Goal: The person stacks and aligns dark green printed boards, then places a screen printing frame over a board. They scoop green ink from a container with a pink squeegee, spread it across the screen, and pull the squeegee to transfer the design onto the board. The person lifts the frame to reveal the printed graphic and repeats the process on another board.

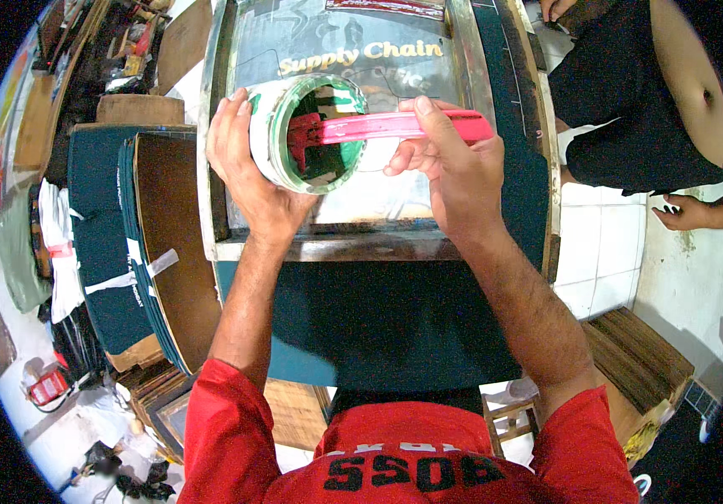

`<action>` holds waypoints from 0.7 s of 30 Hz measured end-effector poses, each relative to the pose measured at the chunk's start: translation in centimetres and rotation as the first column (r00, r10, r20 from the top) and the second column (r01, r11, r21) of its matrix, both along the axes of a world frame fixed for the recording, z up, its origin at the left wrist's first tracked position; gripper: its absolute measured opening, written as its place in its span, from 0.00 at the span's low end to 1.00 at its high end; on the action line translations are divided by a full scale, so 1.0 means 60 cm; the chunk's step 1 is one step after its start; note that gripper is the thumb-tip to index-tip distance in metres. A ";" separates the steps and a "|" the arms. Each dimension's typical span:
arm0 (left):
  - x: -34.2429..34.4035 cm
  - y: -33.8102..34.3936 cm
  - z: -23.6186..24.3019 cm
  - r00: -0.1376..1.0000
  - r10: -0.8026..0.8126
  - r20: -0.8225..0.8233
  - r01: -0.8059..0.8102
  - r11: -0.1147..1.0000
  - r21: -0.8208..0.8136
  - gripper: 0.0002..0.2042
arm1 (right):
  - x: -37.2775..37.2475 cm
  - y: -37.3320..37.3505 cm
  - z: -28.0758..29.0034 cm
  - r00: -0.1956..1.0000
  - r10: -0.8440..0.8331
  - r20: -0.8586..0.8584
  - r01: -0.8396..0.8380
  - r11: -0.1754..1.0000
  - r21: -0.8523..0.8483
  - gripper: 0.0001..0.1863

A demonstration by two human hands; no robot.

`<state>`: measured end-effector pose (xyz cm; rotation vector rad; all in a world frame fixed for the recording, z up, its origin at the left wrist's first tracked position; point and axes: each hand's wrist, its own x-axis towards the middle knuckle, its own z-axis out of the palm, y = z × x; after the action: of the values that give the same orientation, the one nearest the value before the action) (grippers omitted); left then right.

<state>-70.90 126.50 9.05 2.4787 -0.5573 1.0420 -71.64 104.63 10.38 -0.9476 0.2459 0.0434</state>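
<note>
Tilted in my left hand (244,168) is a white round tub (273,139), its mouth turned to the right. Green paint smears its rim and inner wall. My right hand (462,172) grips a long pink spatula (378,126) by the handle, thumb laid along the top. The spatula's far end, darker with red, reaches into the tub, and its tip is partly hidden there. Both hands are above a printing screen (336,252) with a worn frame; pale yellow lettering shows on its mesh, and a dark red strip (386,7) lies at its far end.
The screen rests on a dark green table (378,319). To the left stand dark green boards (101,227) and a brown panel (178,210). At right another person (689,92) stands close by, hands lowered. Brown stacked boards (638,353) sit at lower right.
</note>
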 end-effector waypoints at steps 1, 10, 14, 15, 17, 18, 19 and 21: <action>-0.001 0.000 -0.002 1.000 0.008 0.005 -0.008 1.000 0.022 0.51 | 0.001 -0.003 -0.001 1.000 -0.027 0.000 0.027 1.000 0.001 0.16; -0.038 0.002 -0.027 0.982 0.176 -0.065 -0.179 0.983 -0.035 0.54 | -0.017 -0.048 0.008 0.997 -0.047 0.062 0.050 0.998 -0.042 0.15; -0.061 0.008 -0.037 0.973 0.180 -0.146 -0.208 0.954 -0.214 0.57 | -0.020 -0.079 0.011 0.993 0.001 0.117 0.002 1.000 -0.024 0.16; -0.067 0.012 -0.038 0.968 0.197 -0.158 -0.229 0.947 -0.224 0.58 | -0.019 -0.088 0.011 0.996 -0.012 0.091 0.017 0.999 -0.048 0.16; -0.078 0.024 -0.039 0.960 0.242 -0.139 -0.268 0.939 -0.215 0.58 | -0.023 -0.108 0.013 0.995 -0.008 0.100 0.013 0.999 -0.051 0.16; -0.083 0.031 -0.037 0.963 0.228 -0.144 -0.259 0.931 -0.257 0.58 | -0.026 -0.118 0.014 0.991 0.007 0.133 -0.005 1.000 -0.019 0.16; -0.086 0.039 -0.036 0.965 0.221 -0.141 -0.254 0.919 -0.300 0.58 | -0.029 -0.129 0.014 0.988 -0.013 0.157 0.013 1.000 0.004 0.15; -0.090 0.054 -0.032 0.963 0.245 -0.113 -0.270 0.885 -0.378 0.56 | -0.039 -0.151 0.015 0.988 -0.054 0.143 0.059 0.998 -0.033 0.16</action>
<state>-76.29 129.71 7.15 2.2501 0.0124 1.0475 -73.98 95.58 11.28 -0.9757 0.1417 -0.0808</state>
